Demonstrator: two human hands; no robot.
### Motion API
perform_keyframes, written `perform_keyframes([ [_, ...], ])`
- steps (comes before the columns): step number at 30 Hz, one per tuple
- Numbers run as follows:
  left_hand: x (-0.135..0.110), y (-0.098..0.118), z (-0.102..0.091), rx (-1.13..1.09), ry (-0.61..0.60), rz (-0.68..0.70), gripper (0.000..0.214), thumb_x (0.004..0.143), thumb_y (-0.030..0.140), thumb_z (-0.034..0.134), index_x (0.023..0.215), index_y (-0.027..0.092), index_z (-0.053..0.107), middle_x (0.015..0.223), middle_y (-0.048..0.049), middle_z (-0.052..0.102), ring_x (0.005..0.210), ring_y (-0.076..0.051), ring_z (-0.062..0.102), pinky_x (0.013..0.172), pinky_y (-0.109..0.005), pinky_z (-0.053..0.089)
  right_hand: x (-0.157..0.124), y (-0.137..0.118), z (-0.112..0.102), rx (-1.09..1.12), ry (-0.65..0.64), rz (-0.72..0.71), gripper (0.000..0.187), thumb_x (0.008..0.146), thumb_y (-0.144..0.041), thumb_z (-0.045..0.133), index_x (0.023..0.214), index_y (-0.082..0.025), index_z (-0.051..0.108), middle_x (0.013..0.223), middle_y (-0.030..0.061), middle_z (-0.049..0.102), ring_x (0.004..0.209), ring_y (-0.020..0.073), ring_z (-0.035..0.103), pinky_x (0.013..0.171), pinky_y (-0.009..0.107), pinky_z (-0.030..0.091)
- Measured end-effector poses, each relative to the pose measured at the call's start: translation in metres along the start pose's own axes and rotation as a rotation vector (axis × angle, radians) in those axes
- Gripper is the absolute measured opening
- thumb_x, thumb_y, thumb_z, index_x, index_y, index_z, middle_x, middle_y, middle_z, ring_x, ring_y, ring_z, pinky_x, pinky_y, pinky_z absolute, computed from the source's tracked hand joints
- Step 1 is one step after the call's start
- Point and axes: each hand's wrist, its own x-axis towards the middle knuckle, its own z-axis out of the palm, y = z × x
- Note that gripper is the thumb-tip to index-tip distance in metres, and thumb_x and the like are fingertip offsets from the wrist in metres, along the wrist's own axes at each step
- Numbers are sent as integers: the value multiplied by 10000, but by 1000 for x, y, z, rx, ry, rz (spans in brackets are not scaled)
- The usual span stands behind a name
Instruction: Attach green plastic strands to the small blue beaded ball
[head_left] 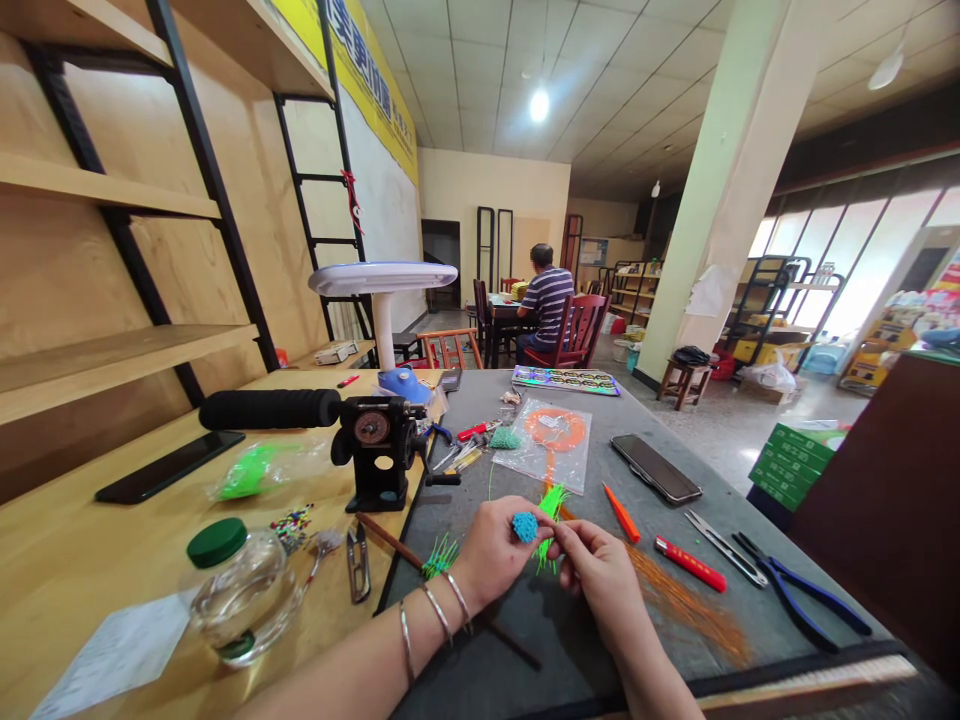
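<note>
"Where's the green bundle [553, 502]?"
"Between both hands, above the dark mat [570, 655]. The left hand [489, 547] grips it and the blue piece [525, 527]; the right hand [601, 568] pinches its edge."
"And beyond?"
"Orange fibres [691, 602], then pliers [775, 570]."

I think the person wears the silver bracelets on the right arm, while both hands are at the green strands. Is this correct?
Not quite: the head view shows the silver bracelets on the left arm. The rest is right: left hand and right hand are both at the green strands.
</note>
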Motion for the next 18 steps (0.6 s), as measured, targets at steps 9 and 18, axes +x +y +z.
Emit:
perform_keyframes([
  [9,-3,-5,-8,323,-193,223,350,717,66,520,974,216,704,883,-55,693,816,-187,631,704,-251,452,-2,-1,0,128,-60,81,413,658,-545,690,653,-134,646,557,9,634,332,37,420,312,147,239],
  [18,9,-5,-2,-282,13,-285,221,723,359,638,694,140,630,622,-7,592,587,-119,500,582,-237,382,-3,-5,1,144,-55,86,356,662,-435,685,852,-134,677,682,49,687,422,89,540,341,155,328],
])
